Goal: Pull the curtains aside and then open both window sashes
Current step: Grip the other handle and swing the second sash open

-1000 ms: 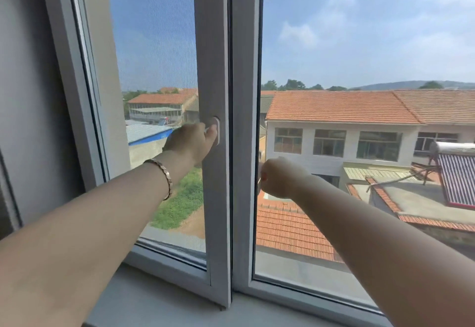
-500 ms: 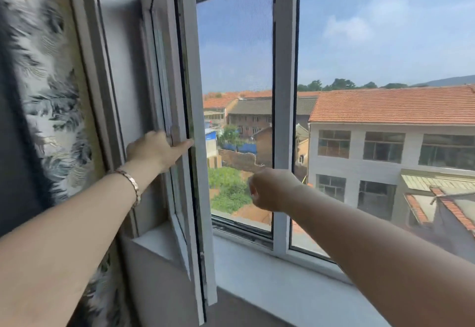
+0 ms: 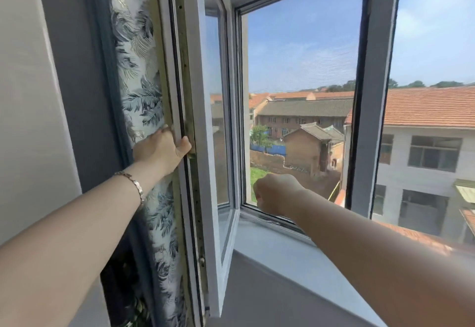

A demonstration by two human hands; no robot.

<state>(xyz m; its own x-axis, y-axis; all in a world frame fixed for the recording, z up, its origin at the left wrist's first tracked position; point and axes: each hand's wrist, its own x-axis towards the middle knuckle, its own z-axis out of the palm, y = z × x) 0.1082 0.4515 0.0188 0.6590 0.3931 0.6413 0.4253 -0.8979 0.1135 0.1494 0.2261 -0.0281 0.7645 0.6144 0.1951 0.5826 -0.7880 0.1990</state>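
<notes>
The white-framed left sash (image 3: 205, 121) stands swung inward, almost edge-on to me. My left hand (image 3: 162, 150), a bracelet on its wrist, grips that sash's free edge with the thumb across the edge. A leaf-patterned curtain (image 3: 138, 69) hangs bunched at the left, just behind the hand. The right sash (image 3: 372, 95) looks closed in its frame. My right hand (image 3: 277, 193) is a closed fist in front of the open left bay, touching nothing that I can see.
A fine insect screen (image 3: 295, 56) fills the opened bay, with rooftops beyond. The white sill (image 3: 282, 257) runs below both arms. A grey wall (image 3: 25, 95) closes off the left side.
The left sash has swung from closed to wide open inward, with my left hand moving left along with its edge. My right hand has come away from the centre stile.
</notes>
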